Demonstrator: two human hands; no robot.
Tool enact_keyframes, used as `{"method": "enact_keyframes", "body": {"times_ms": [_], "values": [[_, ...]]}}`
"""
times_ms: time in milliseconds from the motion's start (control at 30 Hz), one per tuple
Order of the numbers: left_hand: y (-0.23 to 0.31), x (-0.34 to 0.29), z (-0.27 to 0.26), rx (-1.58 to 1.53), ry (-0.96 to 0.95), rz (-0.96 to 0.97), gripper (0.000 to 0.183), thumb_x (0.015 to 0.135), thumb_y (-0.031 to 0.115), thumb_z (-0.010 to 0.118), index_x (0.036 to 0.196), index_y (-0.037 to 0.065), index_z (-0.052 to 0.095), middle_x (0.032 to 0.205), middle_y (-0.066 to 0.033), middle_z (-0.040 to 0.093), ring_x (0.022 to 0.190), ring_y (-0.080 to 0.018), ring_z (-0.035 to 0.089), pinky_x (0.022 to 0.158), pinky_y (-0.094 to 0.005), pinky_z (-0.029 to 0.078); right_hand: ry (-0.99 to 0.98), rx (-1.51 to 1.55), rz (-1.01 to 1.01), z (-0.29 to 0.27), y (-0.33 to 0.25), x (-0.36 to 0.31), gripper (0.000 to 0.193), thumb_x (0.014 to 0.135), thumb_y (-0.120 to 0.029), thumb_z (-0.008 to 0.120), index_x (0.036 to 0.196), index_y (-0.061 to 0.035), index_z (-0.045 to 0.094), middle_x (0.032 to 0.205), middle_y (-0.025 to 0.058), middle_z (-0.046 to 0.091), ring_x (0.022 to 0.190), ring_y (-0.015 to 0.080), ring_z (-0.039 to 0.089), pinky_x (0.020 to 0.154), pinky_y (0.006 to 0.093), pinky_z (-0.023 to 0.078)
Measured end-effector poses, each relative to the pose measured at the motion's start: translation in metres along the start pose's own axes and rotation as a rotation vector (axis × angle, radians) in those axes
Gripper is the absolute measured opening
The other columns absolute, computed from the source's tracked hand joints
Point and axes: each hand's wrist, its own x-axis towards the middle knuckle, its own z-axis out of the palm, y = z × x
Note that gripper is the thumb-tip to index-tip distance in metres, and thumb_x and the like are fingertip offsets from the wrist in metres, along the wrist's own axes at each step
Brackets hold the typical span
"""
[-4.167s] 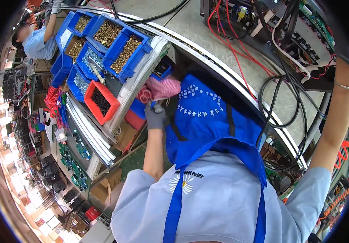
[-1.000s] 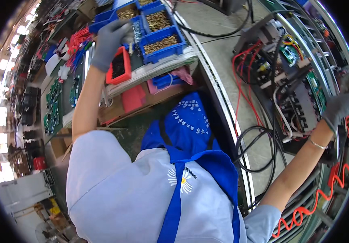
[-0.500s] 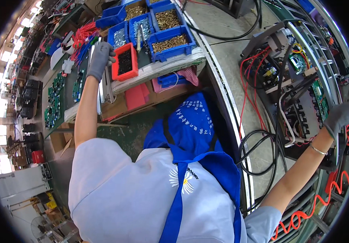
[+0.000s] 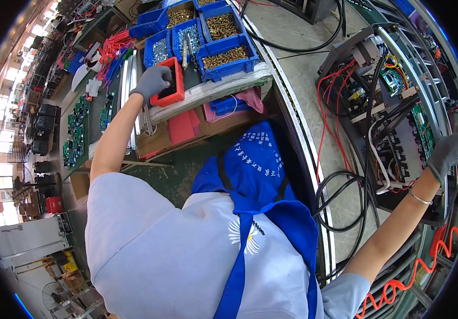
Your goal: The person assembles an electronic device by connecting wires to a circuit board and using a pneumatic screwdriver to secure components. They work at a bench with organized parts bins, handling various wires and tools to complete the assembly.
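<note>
My left hand [image 4: 153, 83], in a grey glove, is over the left side of a red bin [image 4: 171, 99] of small black parts, apparently screws. Its fingers are bent down together into the bin, and the fingertips are hidden. At the far right, my right hand [image 4: 446, 155], also gloved in grey, is closed beside an open electronic unit [image 4: 386, 127] with circuit boards and wiring. Whatever it grips is lost in the dark rim of the picture.
Blue bins [image 4: 229, 56] of brass-coloured and silvery fasteners stand behind the red bin. Green circuit boards [image 4: 77, 127] lie at the left. Black cables [image 4: 340, 202] loop on the surface near the unit, and a red coiled hose [image 4: 394, 287] runs at lower right.
My left hand has moved right and down, from beside the red bin into it. My right hand has stayed almost where it was.
</note>
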Motion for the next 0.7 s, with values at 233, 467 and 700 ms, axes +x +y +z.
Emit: {"method": "enact_keyframes", "body": {"times_ms": [233,467,700], "values": [[-0.015,-0.003,-0.032,-0.419,0.001,-0.236,0.009,0.076,0.003,0.066,0.085,0.001,0.066,0.074,-0.0058,0.065,0.059,-0.0111,0.061,0.056,-0.0259,0.051,-0.001,0.020,0.001,0.004,0.000,0.003,0.034,0.095,-0.013,0.044,0.124,0.0020,0.054,0.122,0.0137,0.060,0.116,0.0256,0.056,0.100,0.0351,0.043],[-0.014,0.004,-0.046,-0.376,0.158,-0.199,0.012,0.081,0.013,0.069,0.087,0.003,0.068,0.074,-0.0040,0.066,0.059,-0.0098,0.060,0.056,-0.0256,0.048,0.014,0.003,-0.021,0.000,0.003,0.004,0.035,0.098,-0.017,0.043,0.125,0.0023,0.053,0.121,0.0143,0.059,0.115,0.0263,0.055,0.100,0.0355,0.043],[0.174,0.022,-0.063,-0.823,0.218,0.189,0.018,0.094,0.012,0.059,0.108,0.001,0.062,0.095,-0.0073,0.066,0.081,-0.0113,0.065,0.062,-0.0213,0.051,0.165,0.187,0.000,0.015,-0.013,-0.014,0.036,0.101,-0.020,0.041,0.126,0.0027,0.052,0.120,0.0149,0.058,0.114,0.0270,0.055,0.099,0.0358,0.043]]}}
